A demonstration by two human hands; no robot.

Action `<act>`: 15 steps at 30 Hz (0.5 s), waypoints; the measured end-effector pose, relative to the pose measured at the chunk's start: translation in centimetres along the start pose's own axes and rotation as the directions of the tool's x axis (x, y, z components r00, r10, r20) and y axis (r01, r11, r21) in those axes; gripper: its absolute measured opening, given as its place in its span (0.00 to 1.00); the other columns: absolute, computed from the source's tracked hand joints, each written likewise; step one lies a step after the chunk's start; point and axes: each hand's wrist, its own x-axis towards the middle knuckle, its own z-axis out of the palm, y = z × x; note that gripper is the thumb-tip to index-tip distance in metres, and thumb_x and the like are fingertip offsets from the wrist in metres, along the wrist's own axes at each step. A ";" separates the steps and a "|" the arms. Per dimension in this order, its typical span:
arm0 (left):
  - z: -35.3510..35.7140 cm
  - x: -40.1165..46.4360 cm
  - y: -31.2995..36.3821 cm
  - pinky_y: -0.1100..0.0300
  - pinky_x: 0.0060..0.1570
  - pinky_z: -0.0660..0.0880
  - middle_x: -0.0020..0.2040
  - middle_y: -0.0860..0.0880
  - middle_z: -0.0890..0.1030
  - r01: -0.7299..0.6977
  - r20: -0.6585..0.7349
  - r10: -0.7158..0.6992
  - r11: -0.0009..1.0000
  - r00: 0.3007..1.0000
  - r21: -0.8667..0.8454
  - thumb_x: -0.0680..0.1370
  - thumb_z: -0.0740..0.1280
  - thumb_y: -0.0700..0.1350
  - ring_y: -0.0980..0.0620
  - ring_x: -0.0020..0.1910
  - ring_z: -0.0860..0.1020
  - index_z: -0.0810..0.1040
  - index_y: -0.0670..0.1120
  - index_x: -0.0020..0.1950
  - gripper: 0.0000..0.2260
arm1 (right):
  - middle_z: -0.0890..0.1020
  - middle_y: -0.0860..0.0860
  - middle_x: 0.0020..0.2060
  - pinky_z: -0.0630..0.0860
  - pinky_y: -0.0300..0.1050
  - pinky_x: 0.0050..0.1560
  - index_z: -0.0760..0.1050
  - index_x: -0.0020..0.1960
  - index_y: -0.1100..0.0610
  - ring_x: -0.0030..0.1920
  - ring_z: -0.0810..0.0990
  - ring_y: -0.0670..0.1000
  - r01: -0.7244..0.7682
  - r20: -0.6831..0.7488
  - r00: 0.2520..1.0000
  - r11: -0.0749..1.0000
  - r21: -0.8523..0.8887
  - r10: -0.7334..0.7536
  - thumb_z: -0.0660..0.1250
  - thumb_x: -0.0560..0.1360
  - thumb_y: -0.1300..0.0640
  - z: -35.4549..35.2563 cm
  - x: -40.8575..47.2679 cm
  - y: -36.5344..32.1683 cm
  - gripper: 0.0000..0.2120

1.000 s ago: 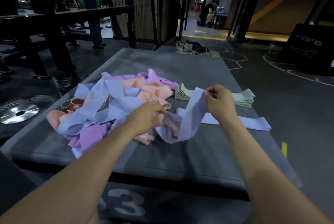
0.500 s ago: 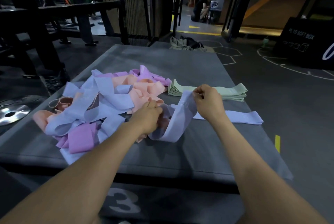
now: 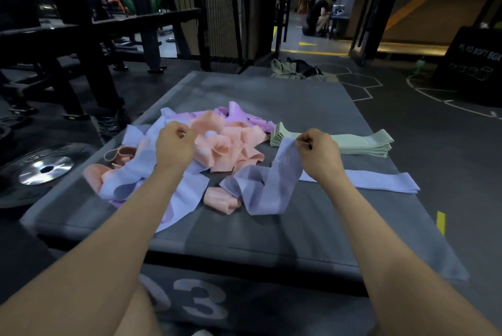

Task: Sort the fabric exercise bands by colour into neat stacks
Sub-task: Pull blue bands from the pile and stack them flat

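A tangled pile of bands (image 3: 225,145) in peach, purple and pale blue lies on the grey padded box top (image 3: 271,96). My right hand (image 3: 316,153) pinches one end of a pale blue band (image 3: 269,189), which droops in a loop onto the box. My left hand (image 3: 173,145) is over the pile with curled fingers, gripping another pale blue band (image 3: 187,194) that trails toward me. A neat stack of green bands (image 3: 361,143) sits at the right rear. One flat pale blue band (image 3: 380,185) lies in front of it, under my right wrist.
A steel weight plate (image 3: 44,170) lies on the floor to the left, beside dark rack frames (image 3: 89,69). A black soft box (image 3: 472,64) stands far right. Crumpled clothing (image 3: 293,69) lies past the box's far edge. A person (image 3: 319,16) crouches in the far doorway.
My left hand let go of the drooping blue band's near end and moved up and left onto the pile. My right hand kept its pinch and shifted slightly right.
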 end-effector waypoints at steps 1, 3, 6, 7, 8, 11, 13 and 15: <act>-0.6 0.2 -0.5 0.63 0.35 0.62 0.32 0.49 0.71 0.020 -0.043 -0.019 1.000 0.999 0.002 0.76 0.64 0.40 0.48 0.40 0.70 0.67 0.45 0.33 0.12 | 0.79 0.55 0.46 0.64 0.38 0.38 0.75 0.52 0.63 0.42 0.72 0.52 0.004 0.005 1.000 1.000 -0.003 -0.004 0.56 0.77 0.65 0.2 0.0 -0.2 0.11; -1.3 0.5 -1.6 0.61 0.39 0.64 0.39 0.43 0.76 0.016 -0.102 -0.009 0.998 0.995 0.060 0.74 0.65 0.37 0.43 0.44 0.74 0.72 0.41 0.38 0.06 | 0.80 0.57 0.47 0.64 0.39 0.39 0.75 0.52 0.63 0.42 0.72 0.53 0.010 0.011 1.000 1.000 -0.005 -0.010 0.56 0.77 0.65 0.7 0.0 -0.5 0.10; -1.4 -0.3 -2.0 0.58 0.49 0.68 0.59 0.38 0.70 0.026 -0.067 -0.015 0.986 0.998 0.166 0.72 0.66 0.32 0.41 0.47 0.74 0.72 0.38 0.55 0.13 | 0.81 0.57 0.47 0.63 0.39 0.38 0.76 0.52 0.63 0.42 0.72 0.53 0.023 0.014 1.000 1.000 -0.013 -0.023 0.56 0.77 0.65 1.3 0.0 -1.0 0.10; -1.1 -0.7 -1.8 0.58 0.48 0.68 0.62 0.39 0.66 0.023 -0.046 -0.015 0.983 0.999 0.181 0.71 0.66 0.30 0.43 0.44 0.73 0.70 0.39 0.57 0.16 | 0.81 0.57 0.47 0.63 0.39 0.38 0.76 0.52 0.63 0.42 0.72 0.53 0.025 0.015 1.000 1.000 -0.014 -0.025 0.56 0.77 0.65 1.4 0.0 -1.2 0.11; -0.9 -1.2 -1.5 0.59 0.45 0.68 0.63 0.40 0.64 0.003 -0.037 0.004 0.981 0.999 0.194 0.70 0.66 0.30 0.44 0.42 0.72 0.68 0.40 0.58 0.19 | 0.80 0.57 0.47 0.64 0.39 0.39 0.76 0.52 0.64 0.42 0.71 0.53 0.027 0.015 1.000 1.000 -0.013 -0.026 0.56 0.77 0.65 1.6 0.1 -1.3 0.11; 0.1 -2.2 -0.1 0.58 0.42 0.69 0.61 0.42 0.66 -0.187 -0.006 0.194 0.954 0.981 0.234 0.70 0.69 0.33 0.45 0.41 0.73 0.69 0.41 0.56 0.17 | 0.78 0.54 0.44 0.62 0.37 0.36 0.76 0.53 0.64 0.42 0.72 0.53 0.034 0.009 0.999 0.999 0.011 -0.034 0.56 0.77 0.65 1.7 0.1 -1.3 0.11; 0.9 -3.1 0.7 0.61 0.45 0.71 0.55 0.45 0.71 -0.307 0.147 0.291 0.946 0.945 0.101 0.72 0.71 0.40 0.50 0.43 0.73 0.72 0.44 0.52 0.12 | 0.77 0.52 0.40 0.66 0.38 0.38 0.76 0.52 0.63 0.41 0.72 0.53 0.019 -0.005 1.000 0.997 0.078 -0.018 0.57 0.77 0.65 1.5 0.2 -1.2 0.10; 2.1 -4.6 1.6 0.68 0.48 0.70 0.53 0.47 0.75 -0.267 0.416 0.297 0.955 0.859 -0.131 0.74 0.71 0.46 0.56 0.48 0.74 0.72 0.47 0.52 0.11 | 0.76 0.50 0.35 0.74 0.46 0.40 0.75 0.45 0.60 0.37 0.73 0.52 -0.028 -0.025 0.999 0.977 0.209 0.034 0.59 0.76 0.64 1.1 0.4 -0.9 0.06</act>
